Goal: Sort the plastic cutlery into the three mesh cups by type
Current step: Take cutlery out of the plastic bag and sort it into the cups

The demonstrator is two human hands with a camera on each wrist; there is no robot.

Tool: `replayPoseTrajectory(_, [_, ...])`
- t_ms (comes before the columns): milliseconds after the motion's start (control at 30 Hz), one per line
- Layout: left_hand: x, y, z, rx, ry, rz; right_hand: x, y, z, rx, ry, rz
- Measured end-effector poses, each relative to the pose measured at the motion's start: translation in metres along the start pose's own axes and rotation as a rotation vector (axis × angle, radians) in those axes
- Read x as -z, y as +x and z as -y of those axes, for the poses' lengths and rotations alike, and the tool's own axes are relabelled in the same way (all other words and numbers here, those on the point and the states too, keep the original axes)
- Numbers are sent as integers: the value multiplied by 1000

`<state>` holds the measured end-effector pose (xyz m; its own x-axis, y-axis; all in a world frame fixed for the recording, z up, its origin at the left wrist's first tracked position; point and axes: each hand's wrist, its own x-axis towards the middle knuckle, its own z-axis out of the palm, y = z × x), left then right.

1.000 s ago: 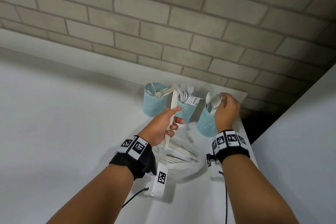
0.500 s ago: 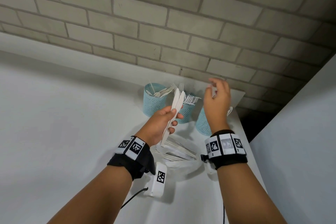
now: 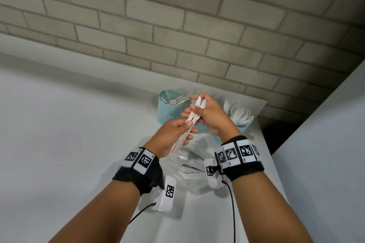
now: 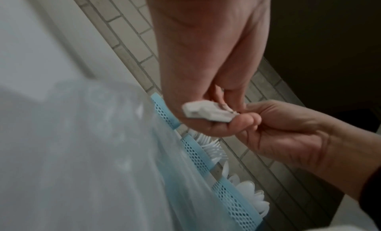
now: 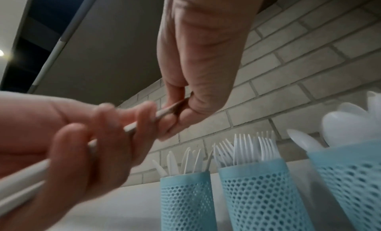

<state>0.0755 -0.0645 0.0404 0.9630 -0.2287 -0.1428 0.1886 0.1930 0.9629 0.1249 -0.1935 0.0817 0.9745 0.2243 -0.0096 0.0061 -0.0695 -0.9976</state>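
Note:
My left hand [image 3: 187, 129] grips a bundle of white plastic knives [image 3: 190, 119] by the lower part, held slanting above the table. My right hand [image 3: 197, 103] pinches the bundle's upper ends. In the right wrist view the knives [image 5: 144, 122] run between both hands. Three light-blue mesh cups stand at the wall: the left cup [image 3: 169, 111] holds knives, the middle cup [image 5: 257, 193] holds forks and is mostly hidden behind my hands in the head view, and the right cup [image 3: 242, 127] holds spoons.
A clear plastic bag [image 3: 189, 164] with more white cutlery lies on the white table [image 3: 69, 124] just below my hands. A brick wall [image 3: 177, 25] rises behind the cups. A white panel [image 3: 325, 144] bounds the table on the right.
My right hand left the spoon cup, rose, then came left onto the top of the knife bundle. My left hand kept holding the knives, shifting slightly.

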Motion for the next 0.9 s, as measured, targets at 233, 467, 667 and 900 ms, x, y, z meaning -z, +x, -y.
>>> replayPoseTrajectory(233, [34,4,5,-26,259,-362,-1,46,40,424,176,-552])
replayPoseTrajectory(467, [36,-3,13,51,1006,-57,-49,82,10,551,-244,-516])
replayPoseTrajectory(667, [45,-3,12,137,1062,53,-49,99,-26,215,-967,-87])
replayPoseTrajectory(900, [46,-7,10,186,1046,52,-44,65,15,336,-815,-196])
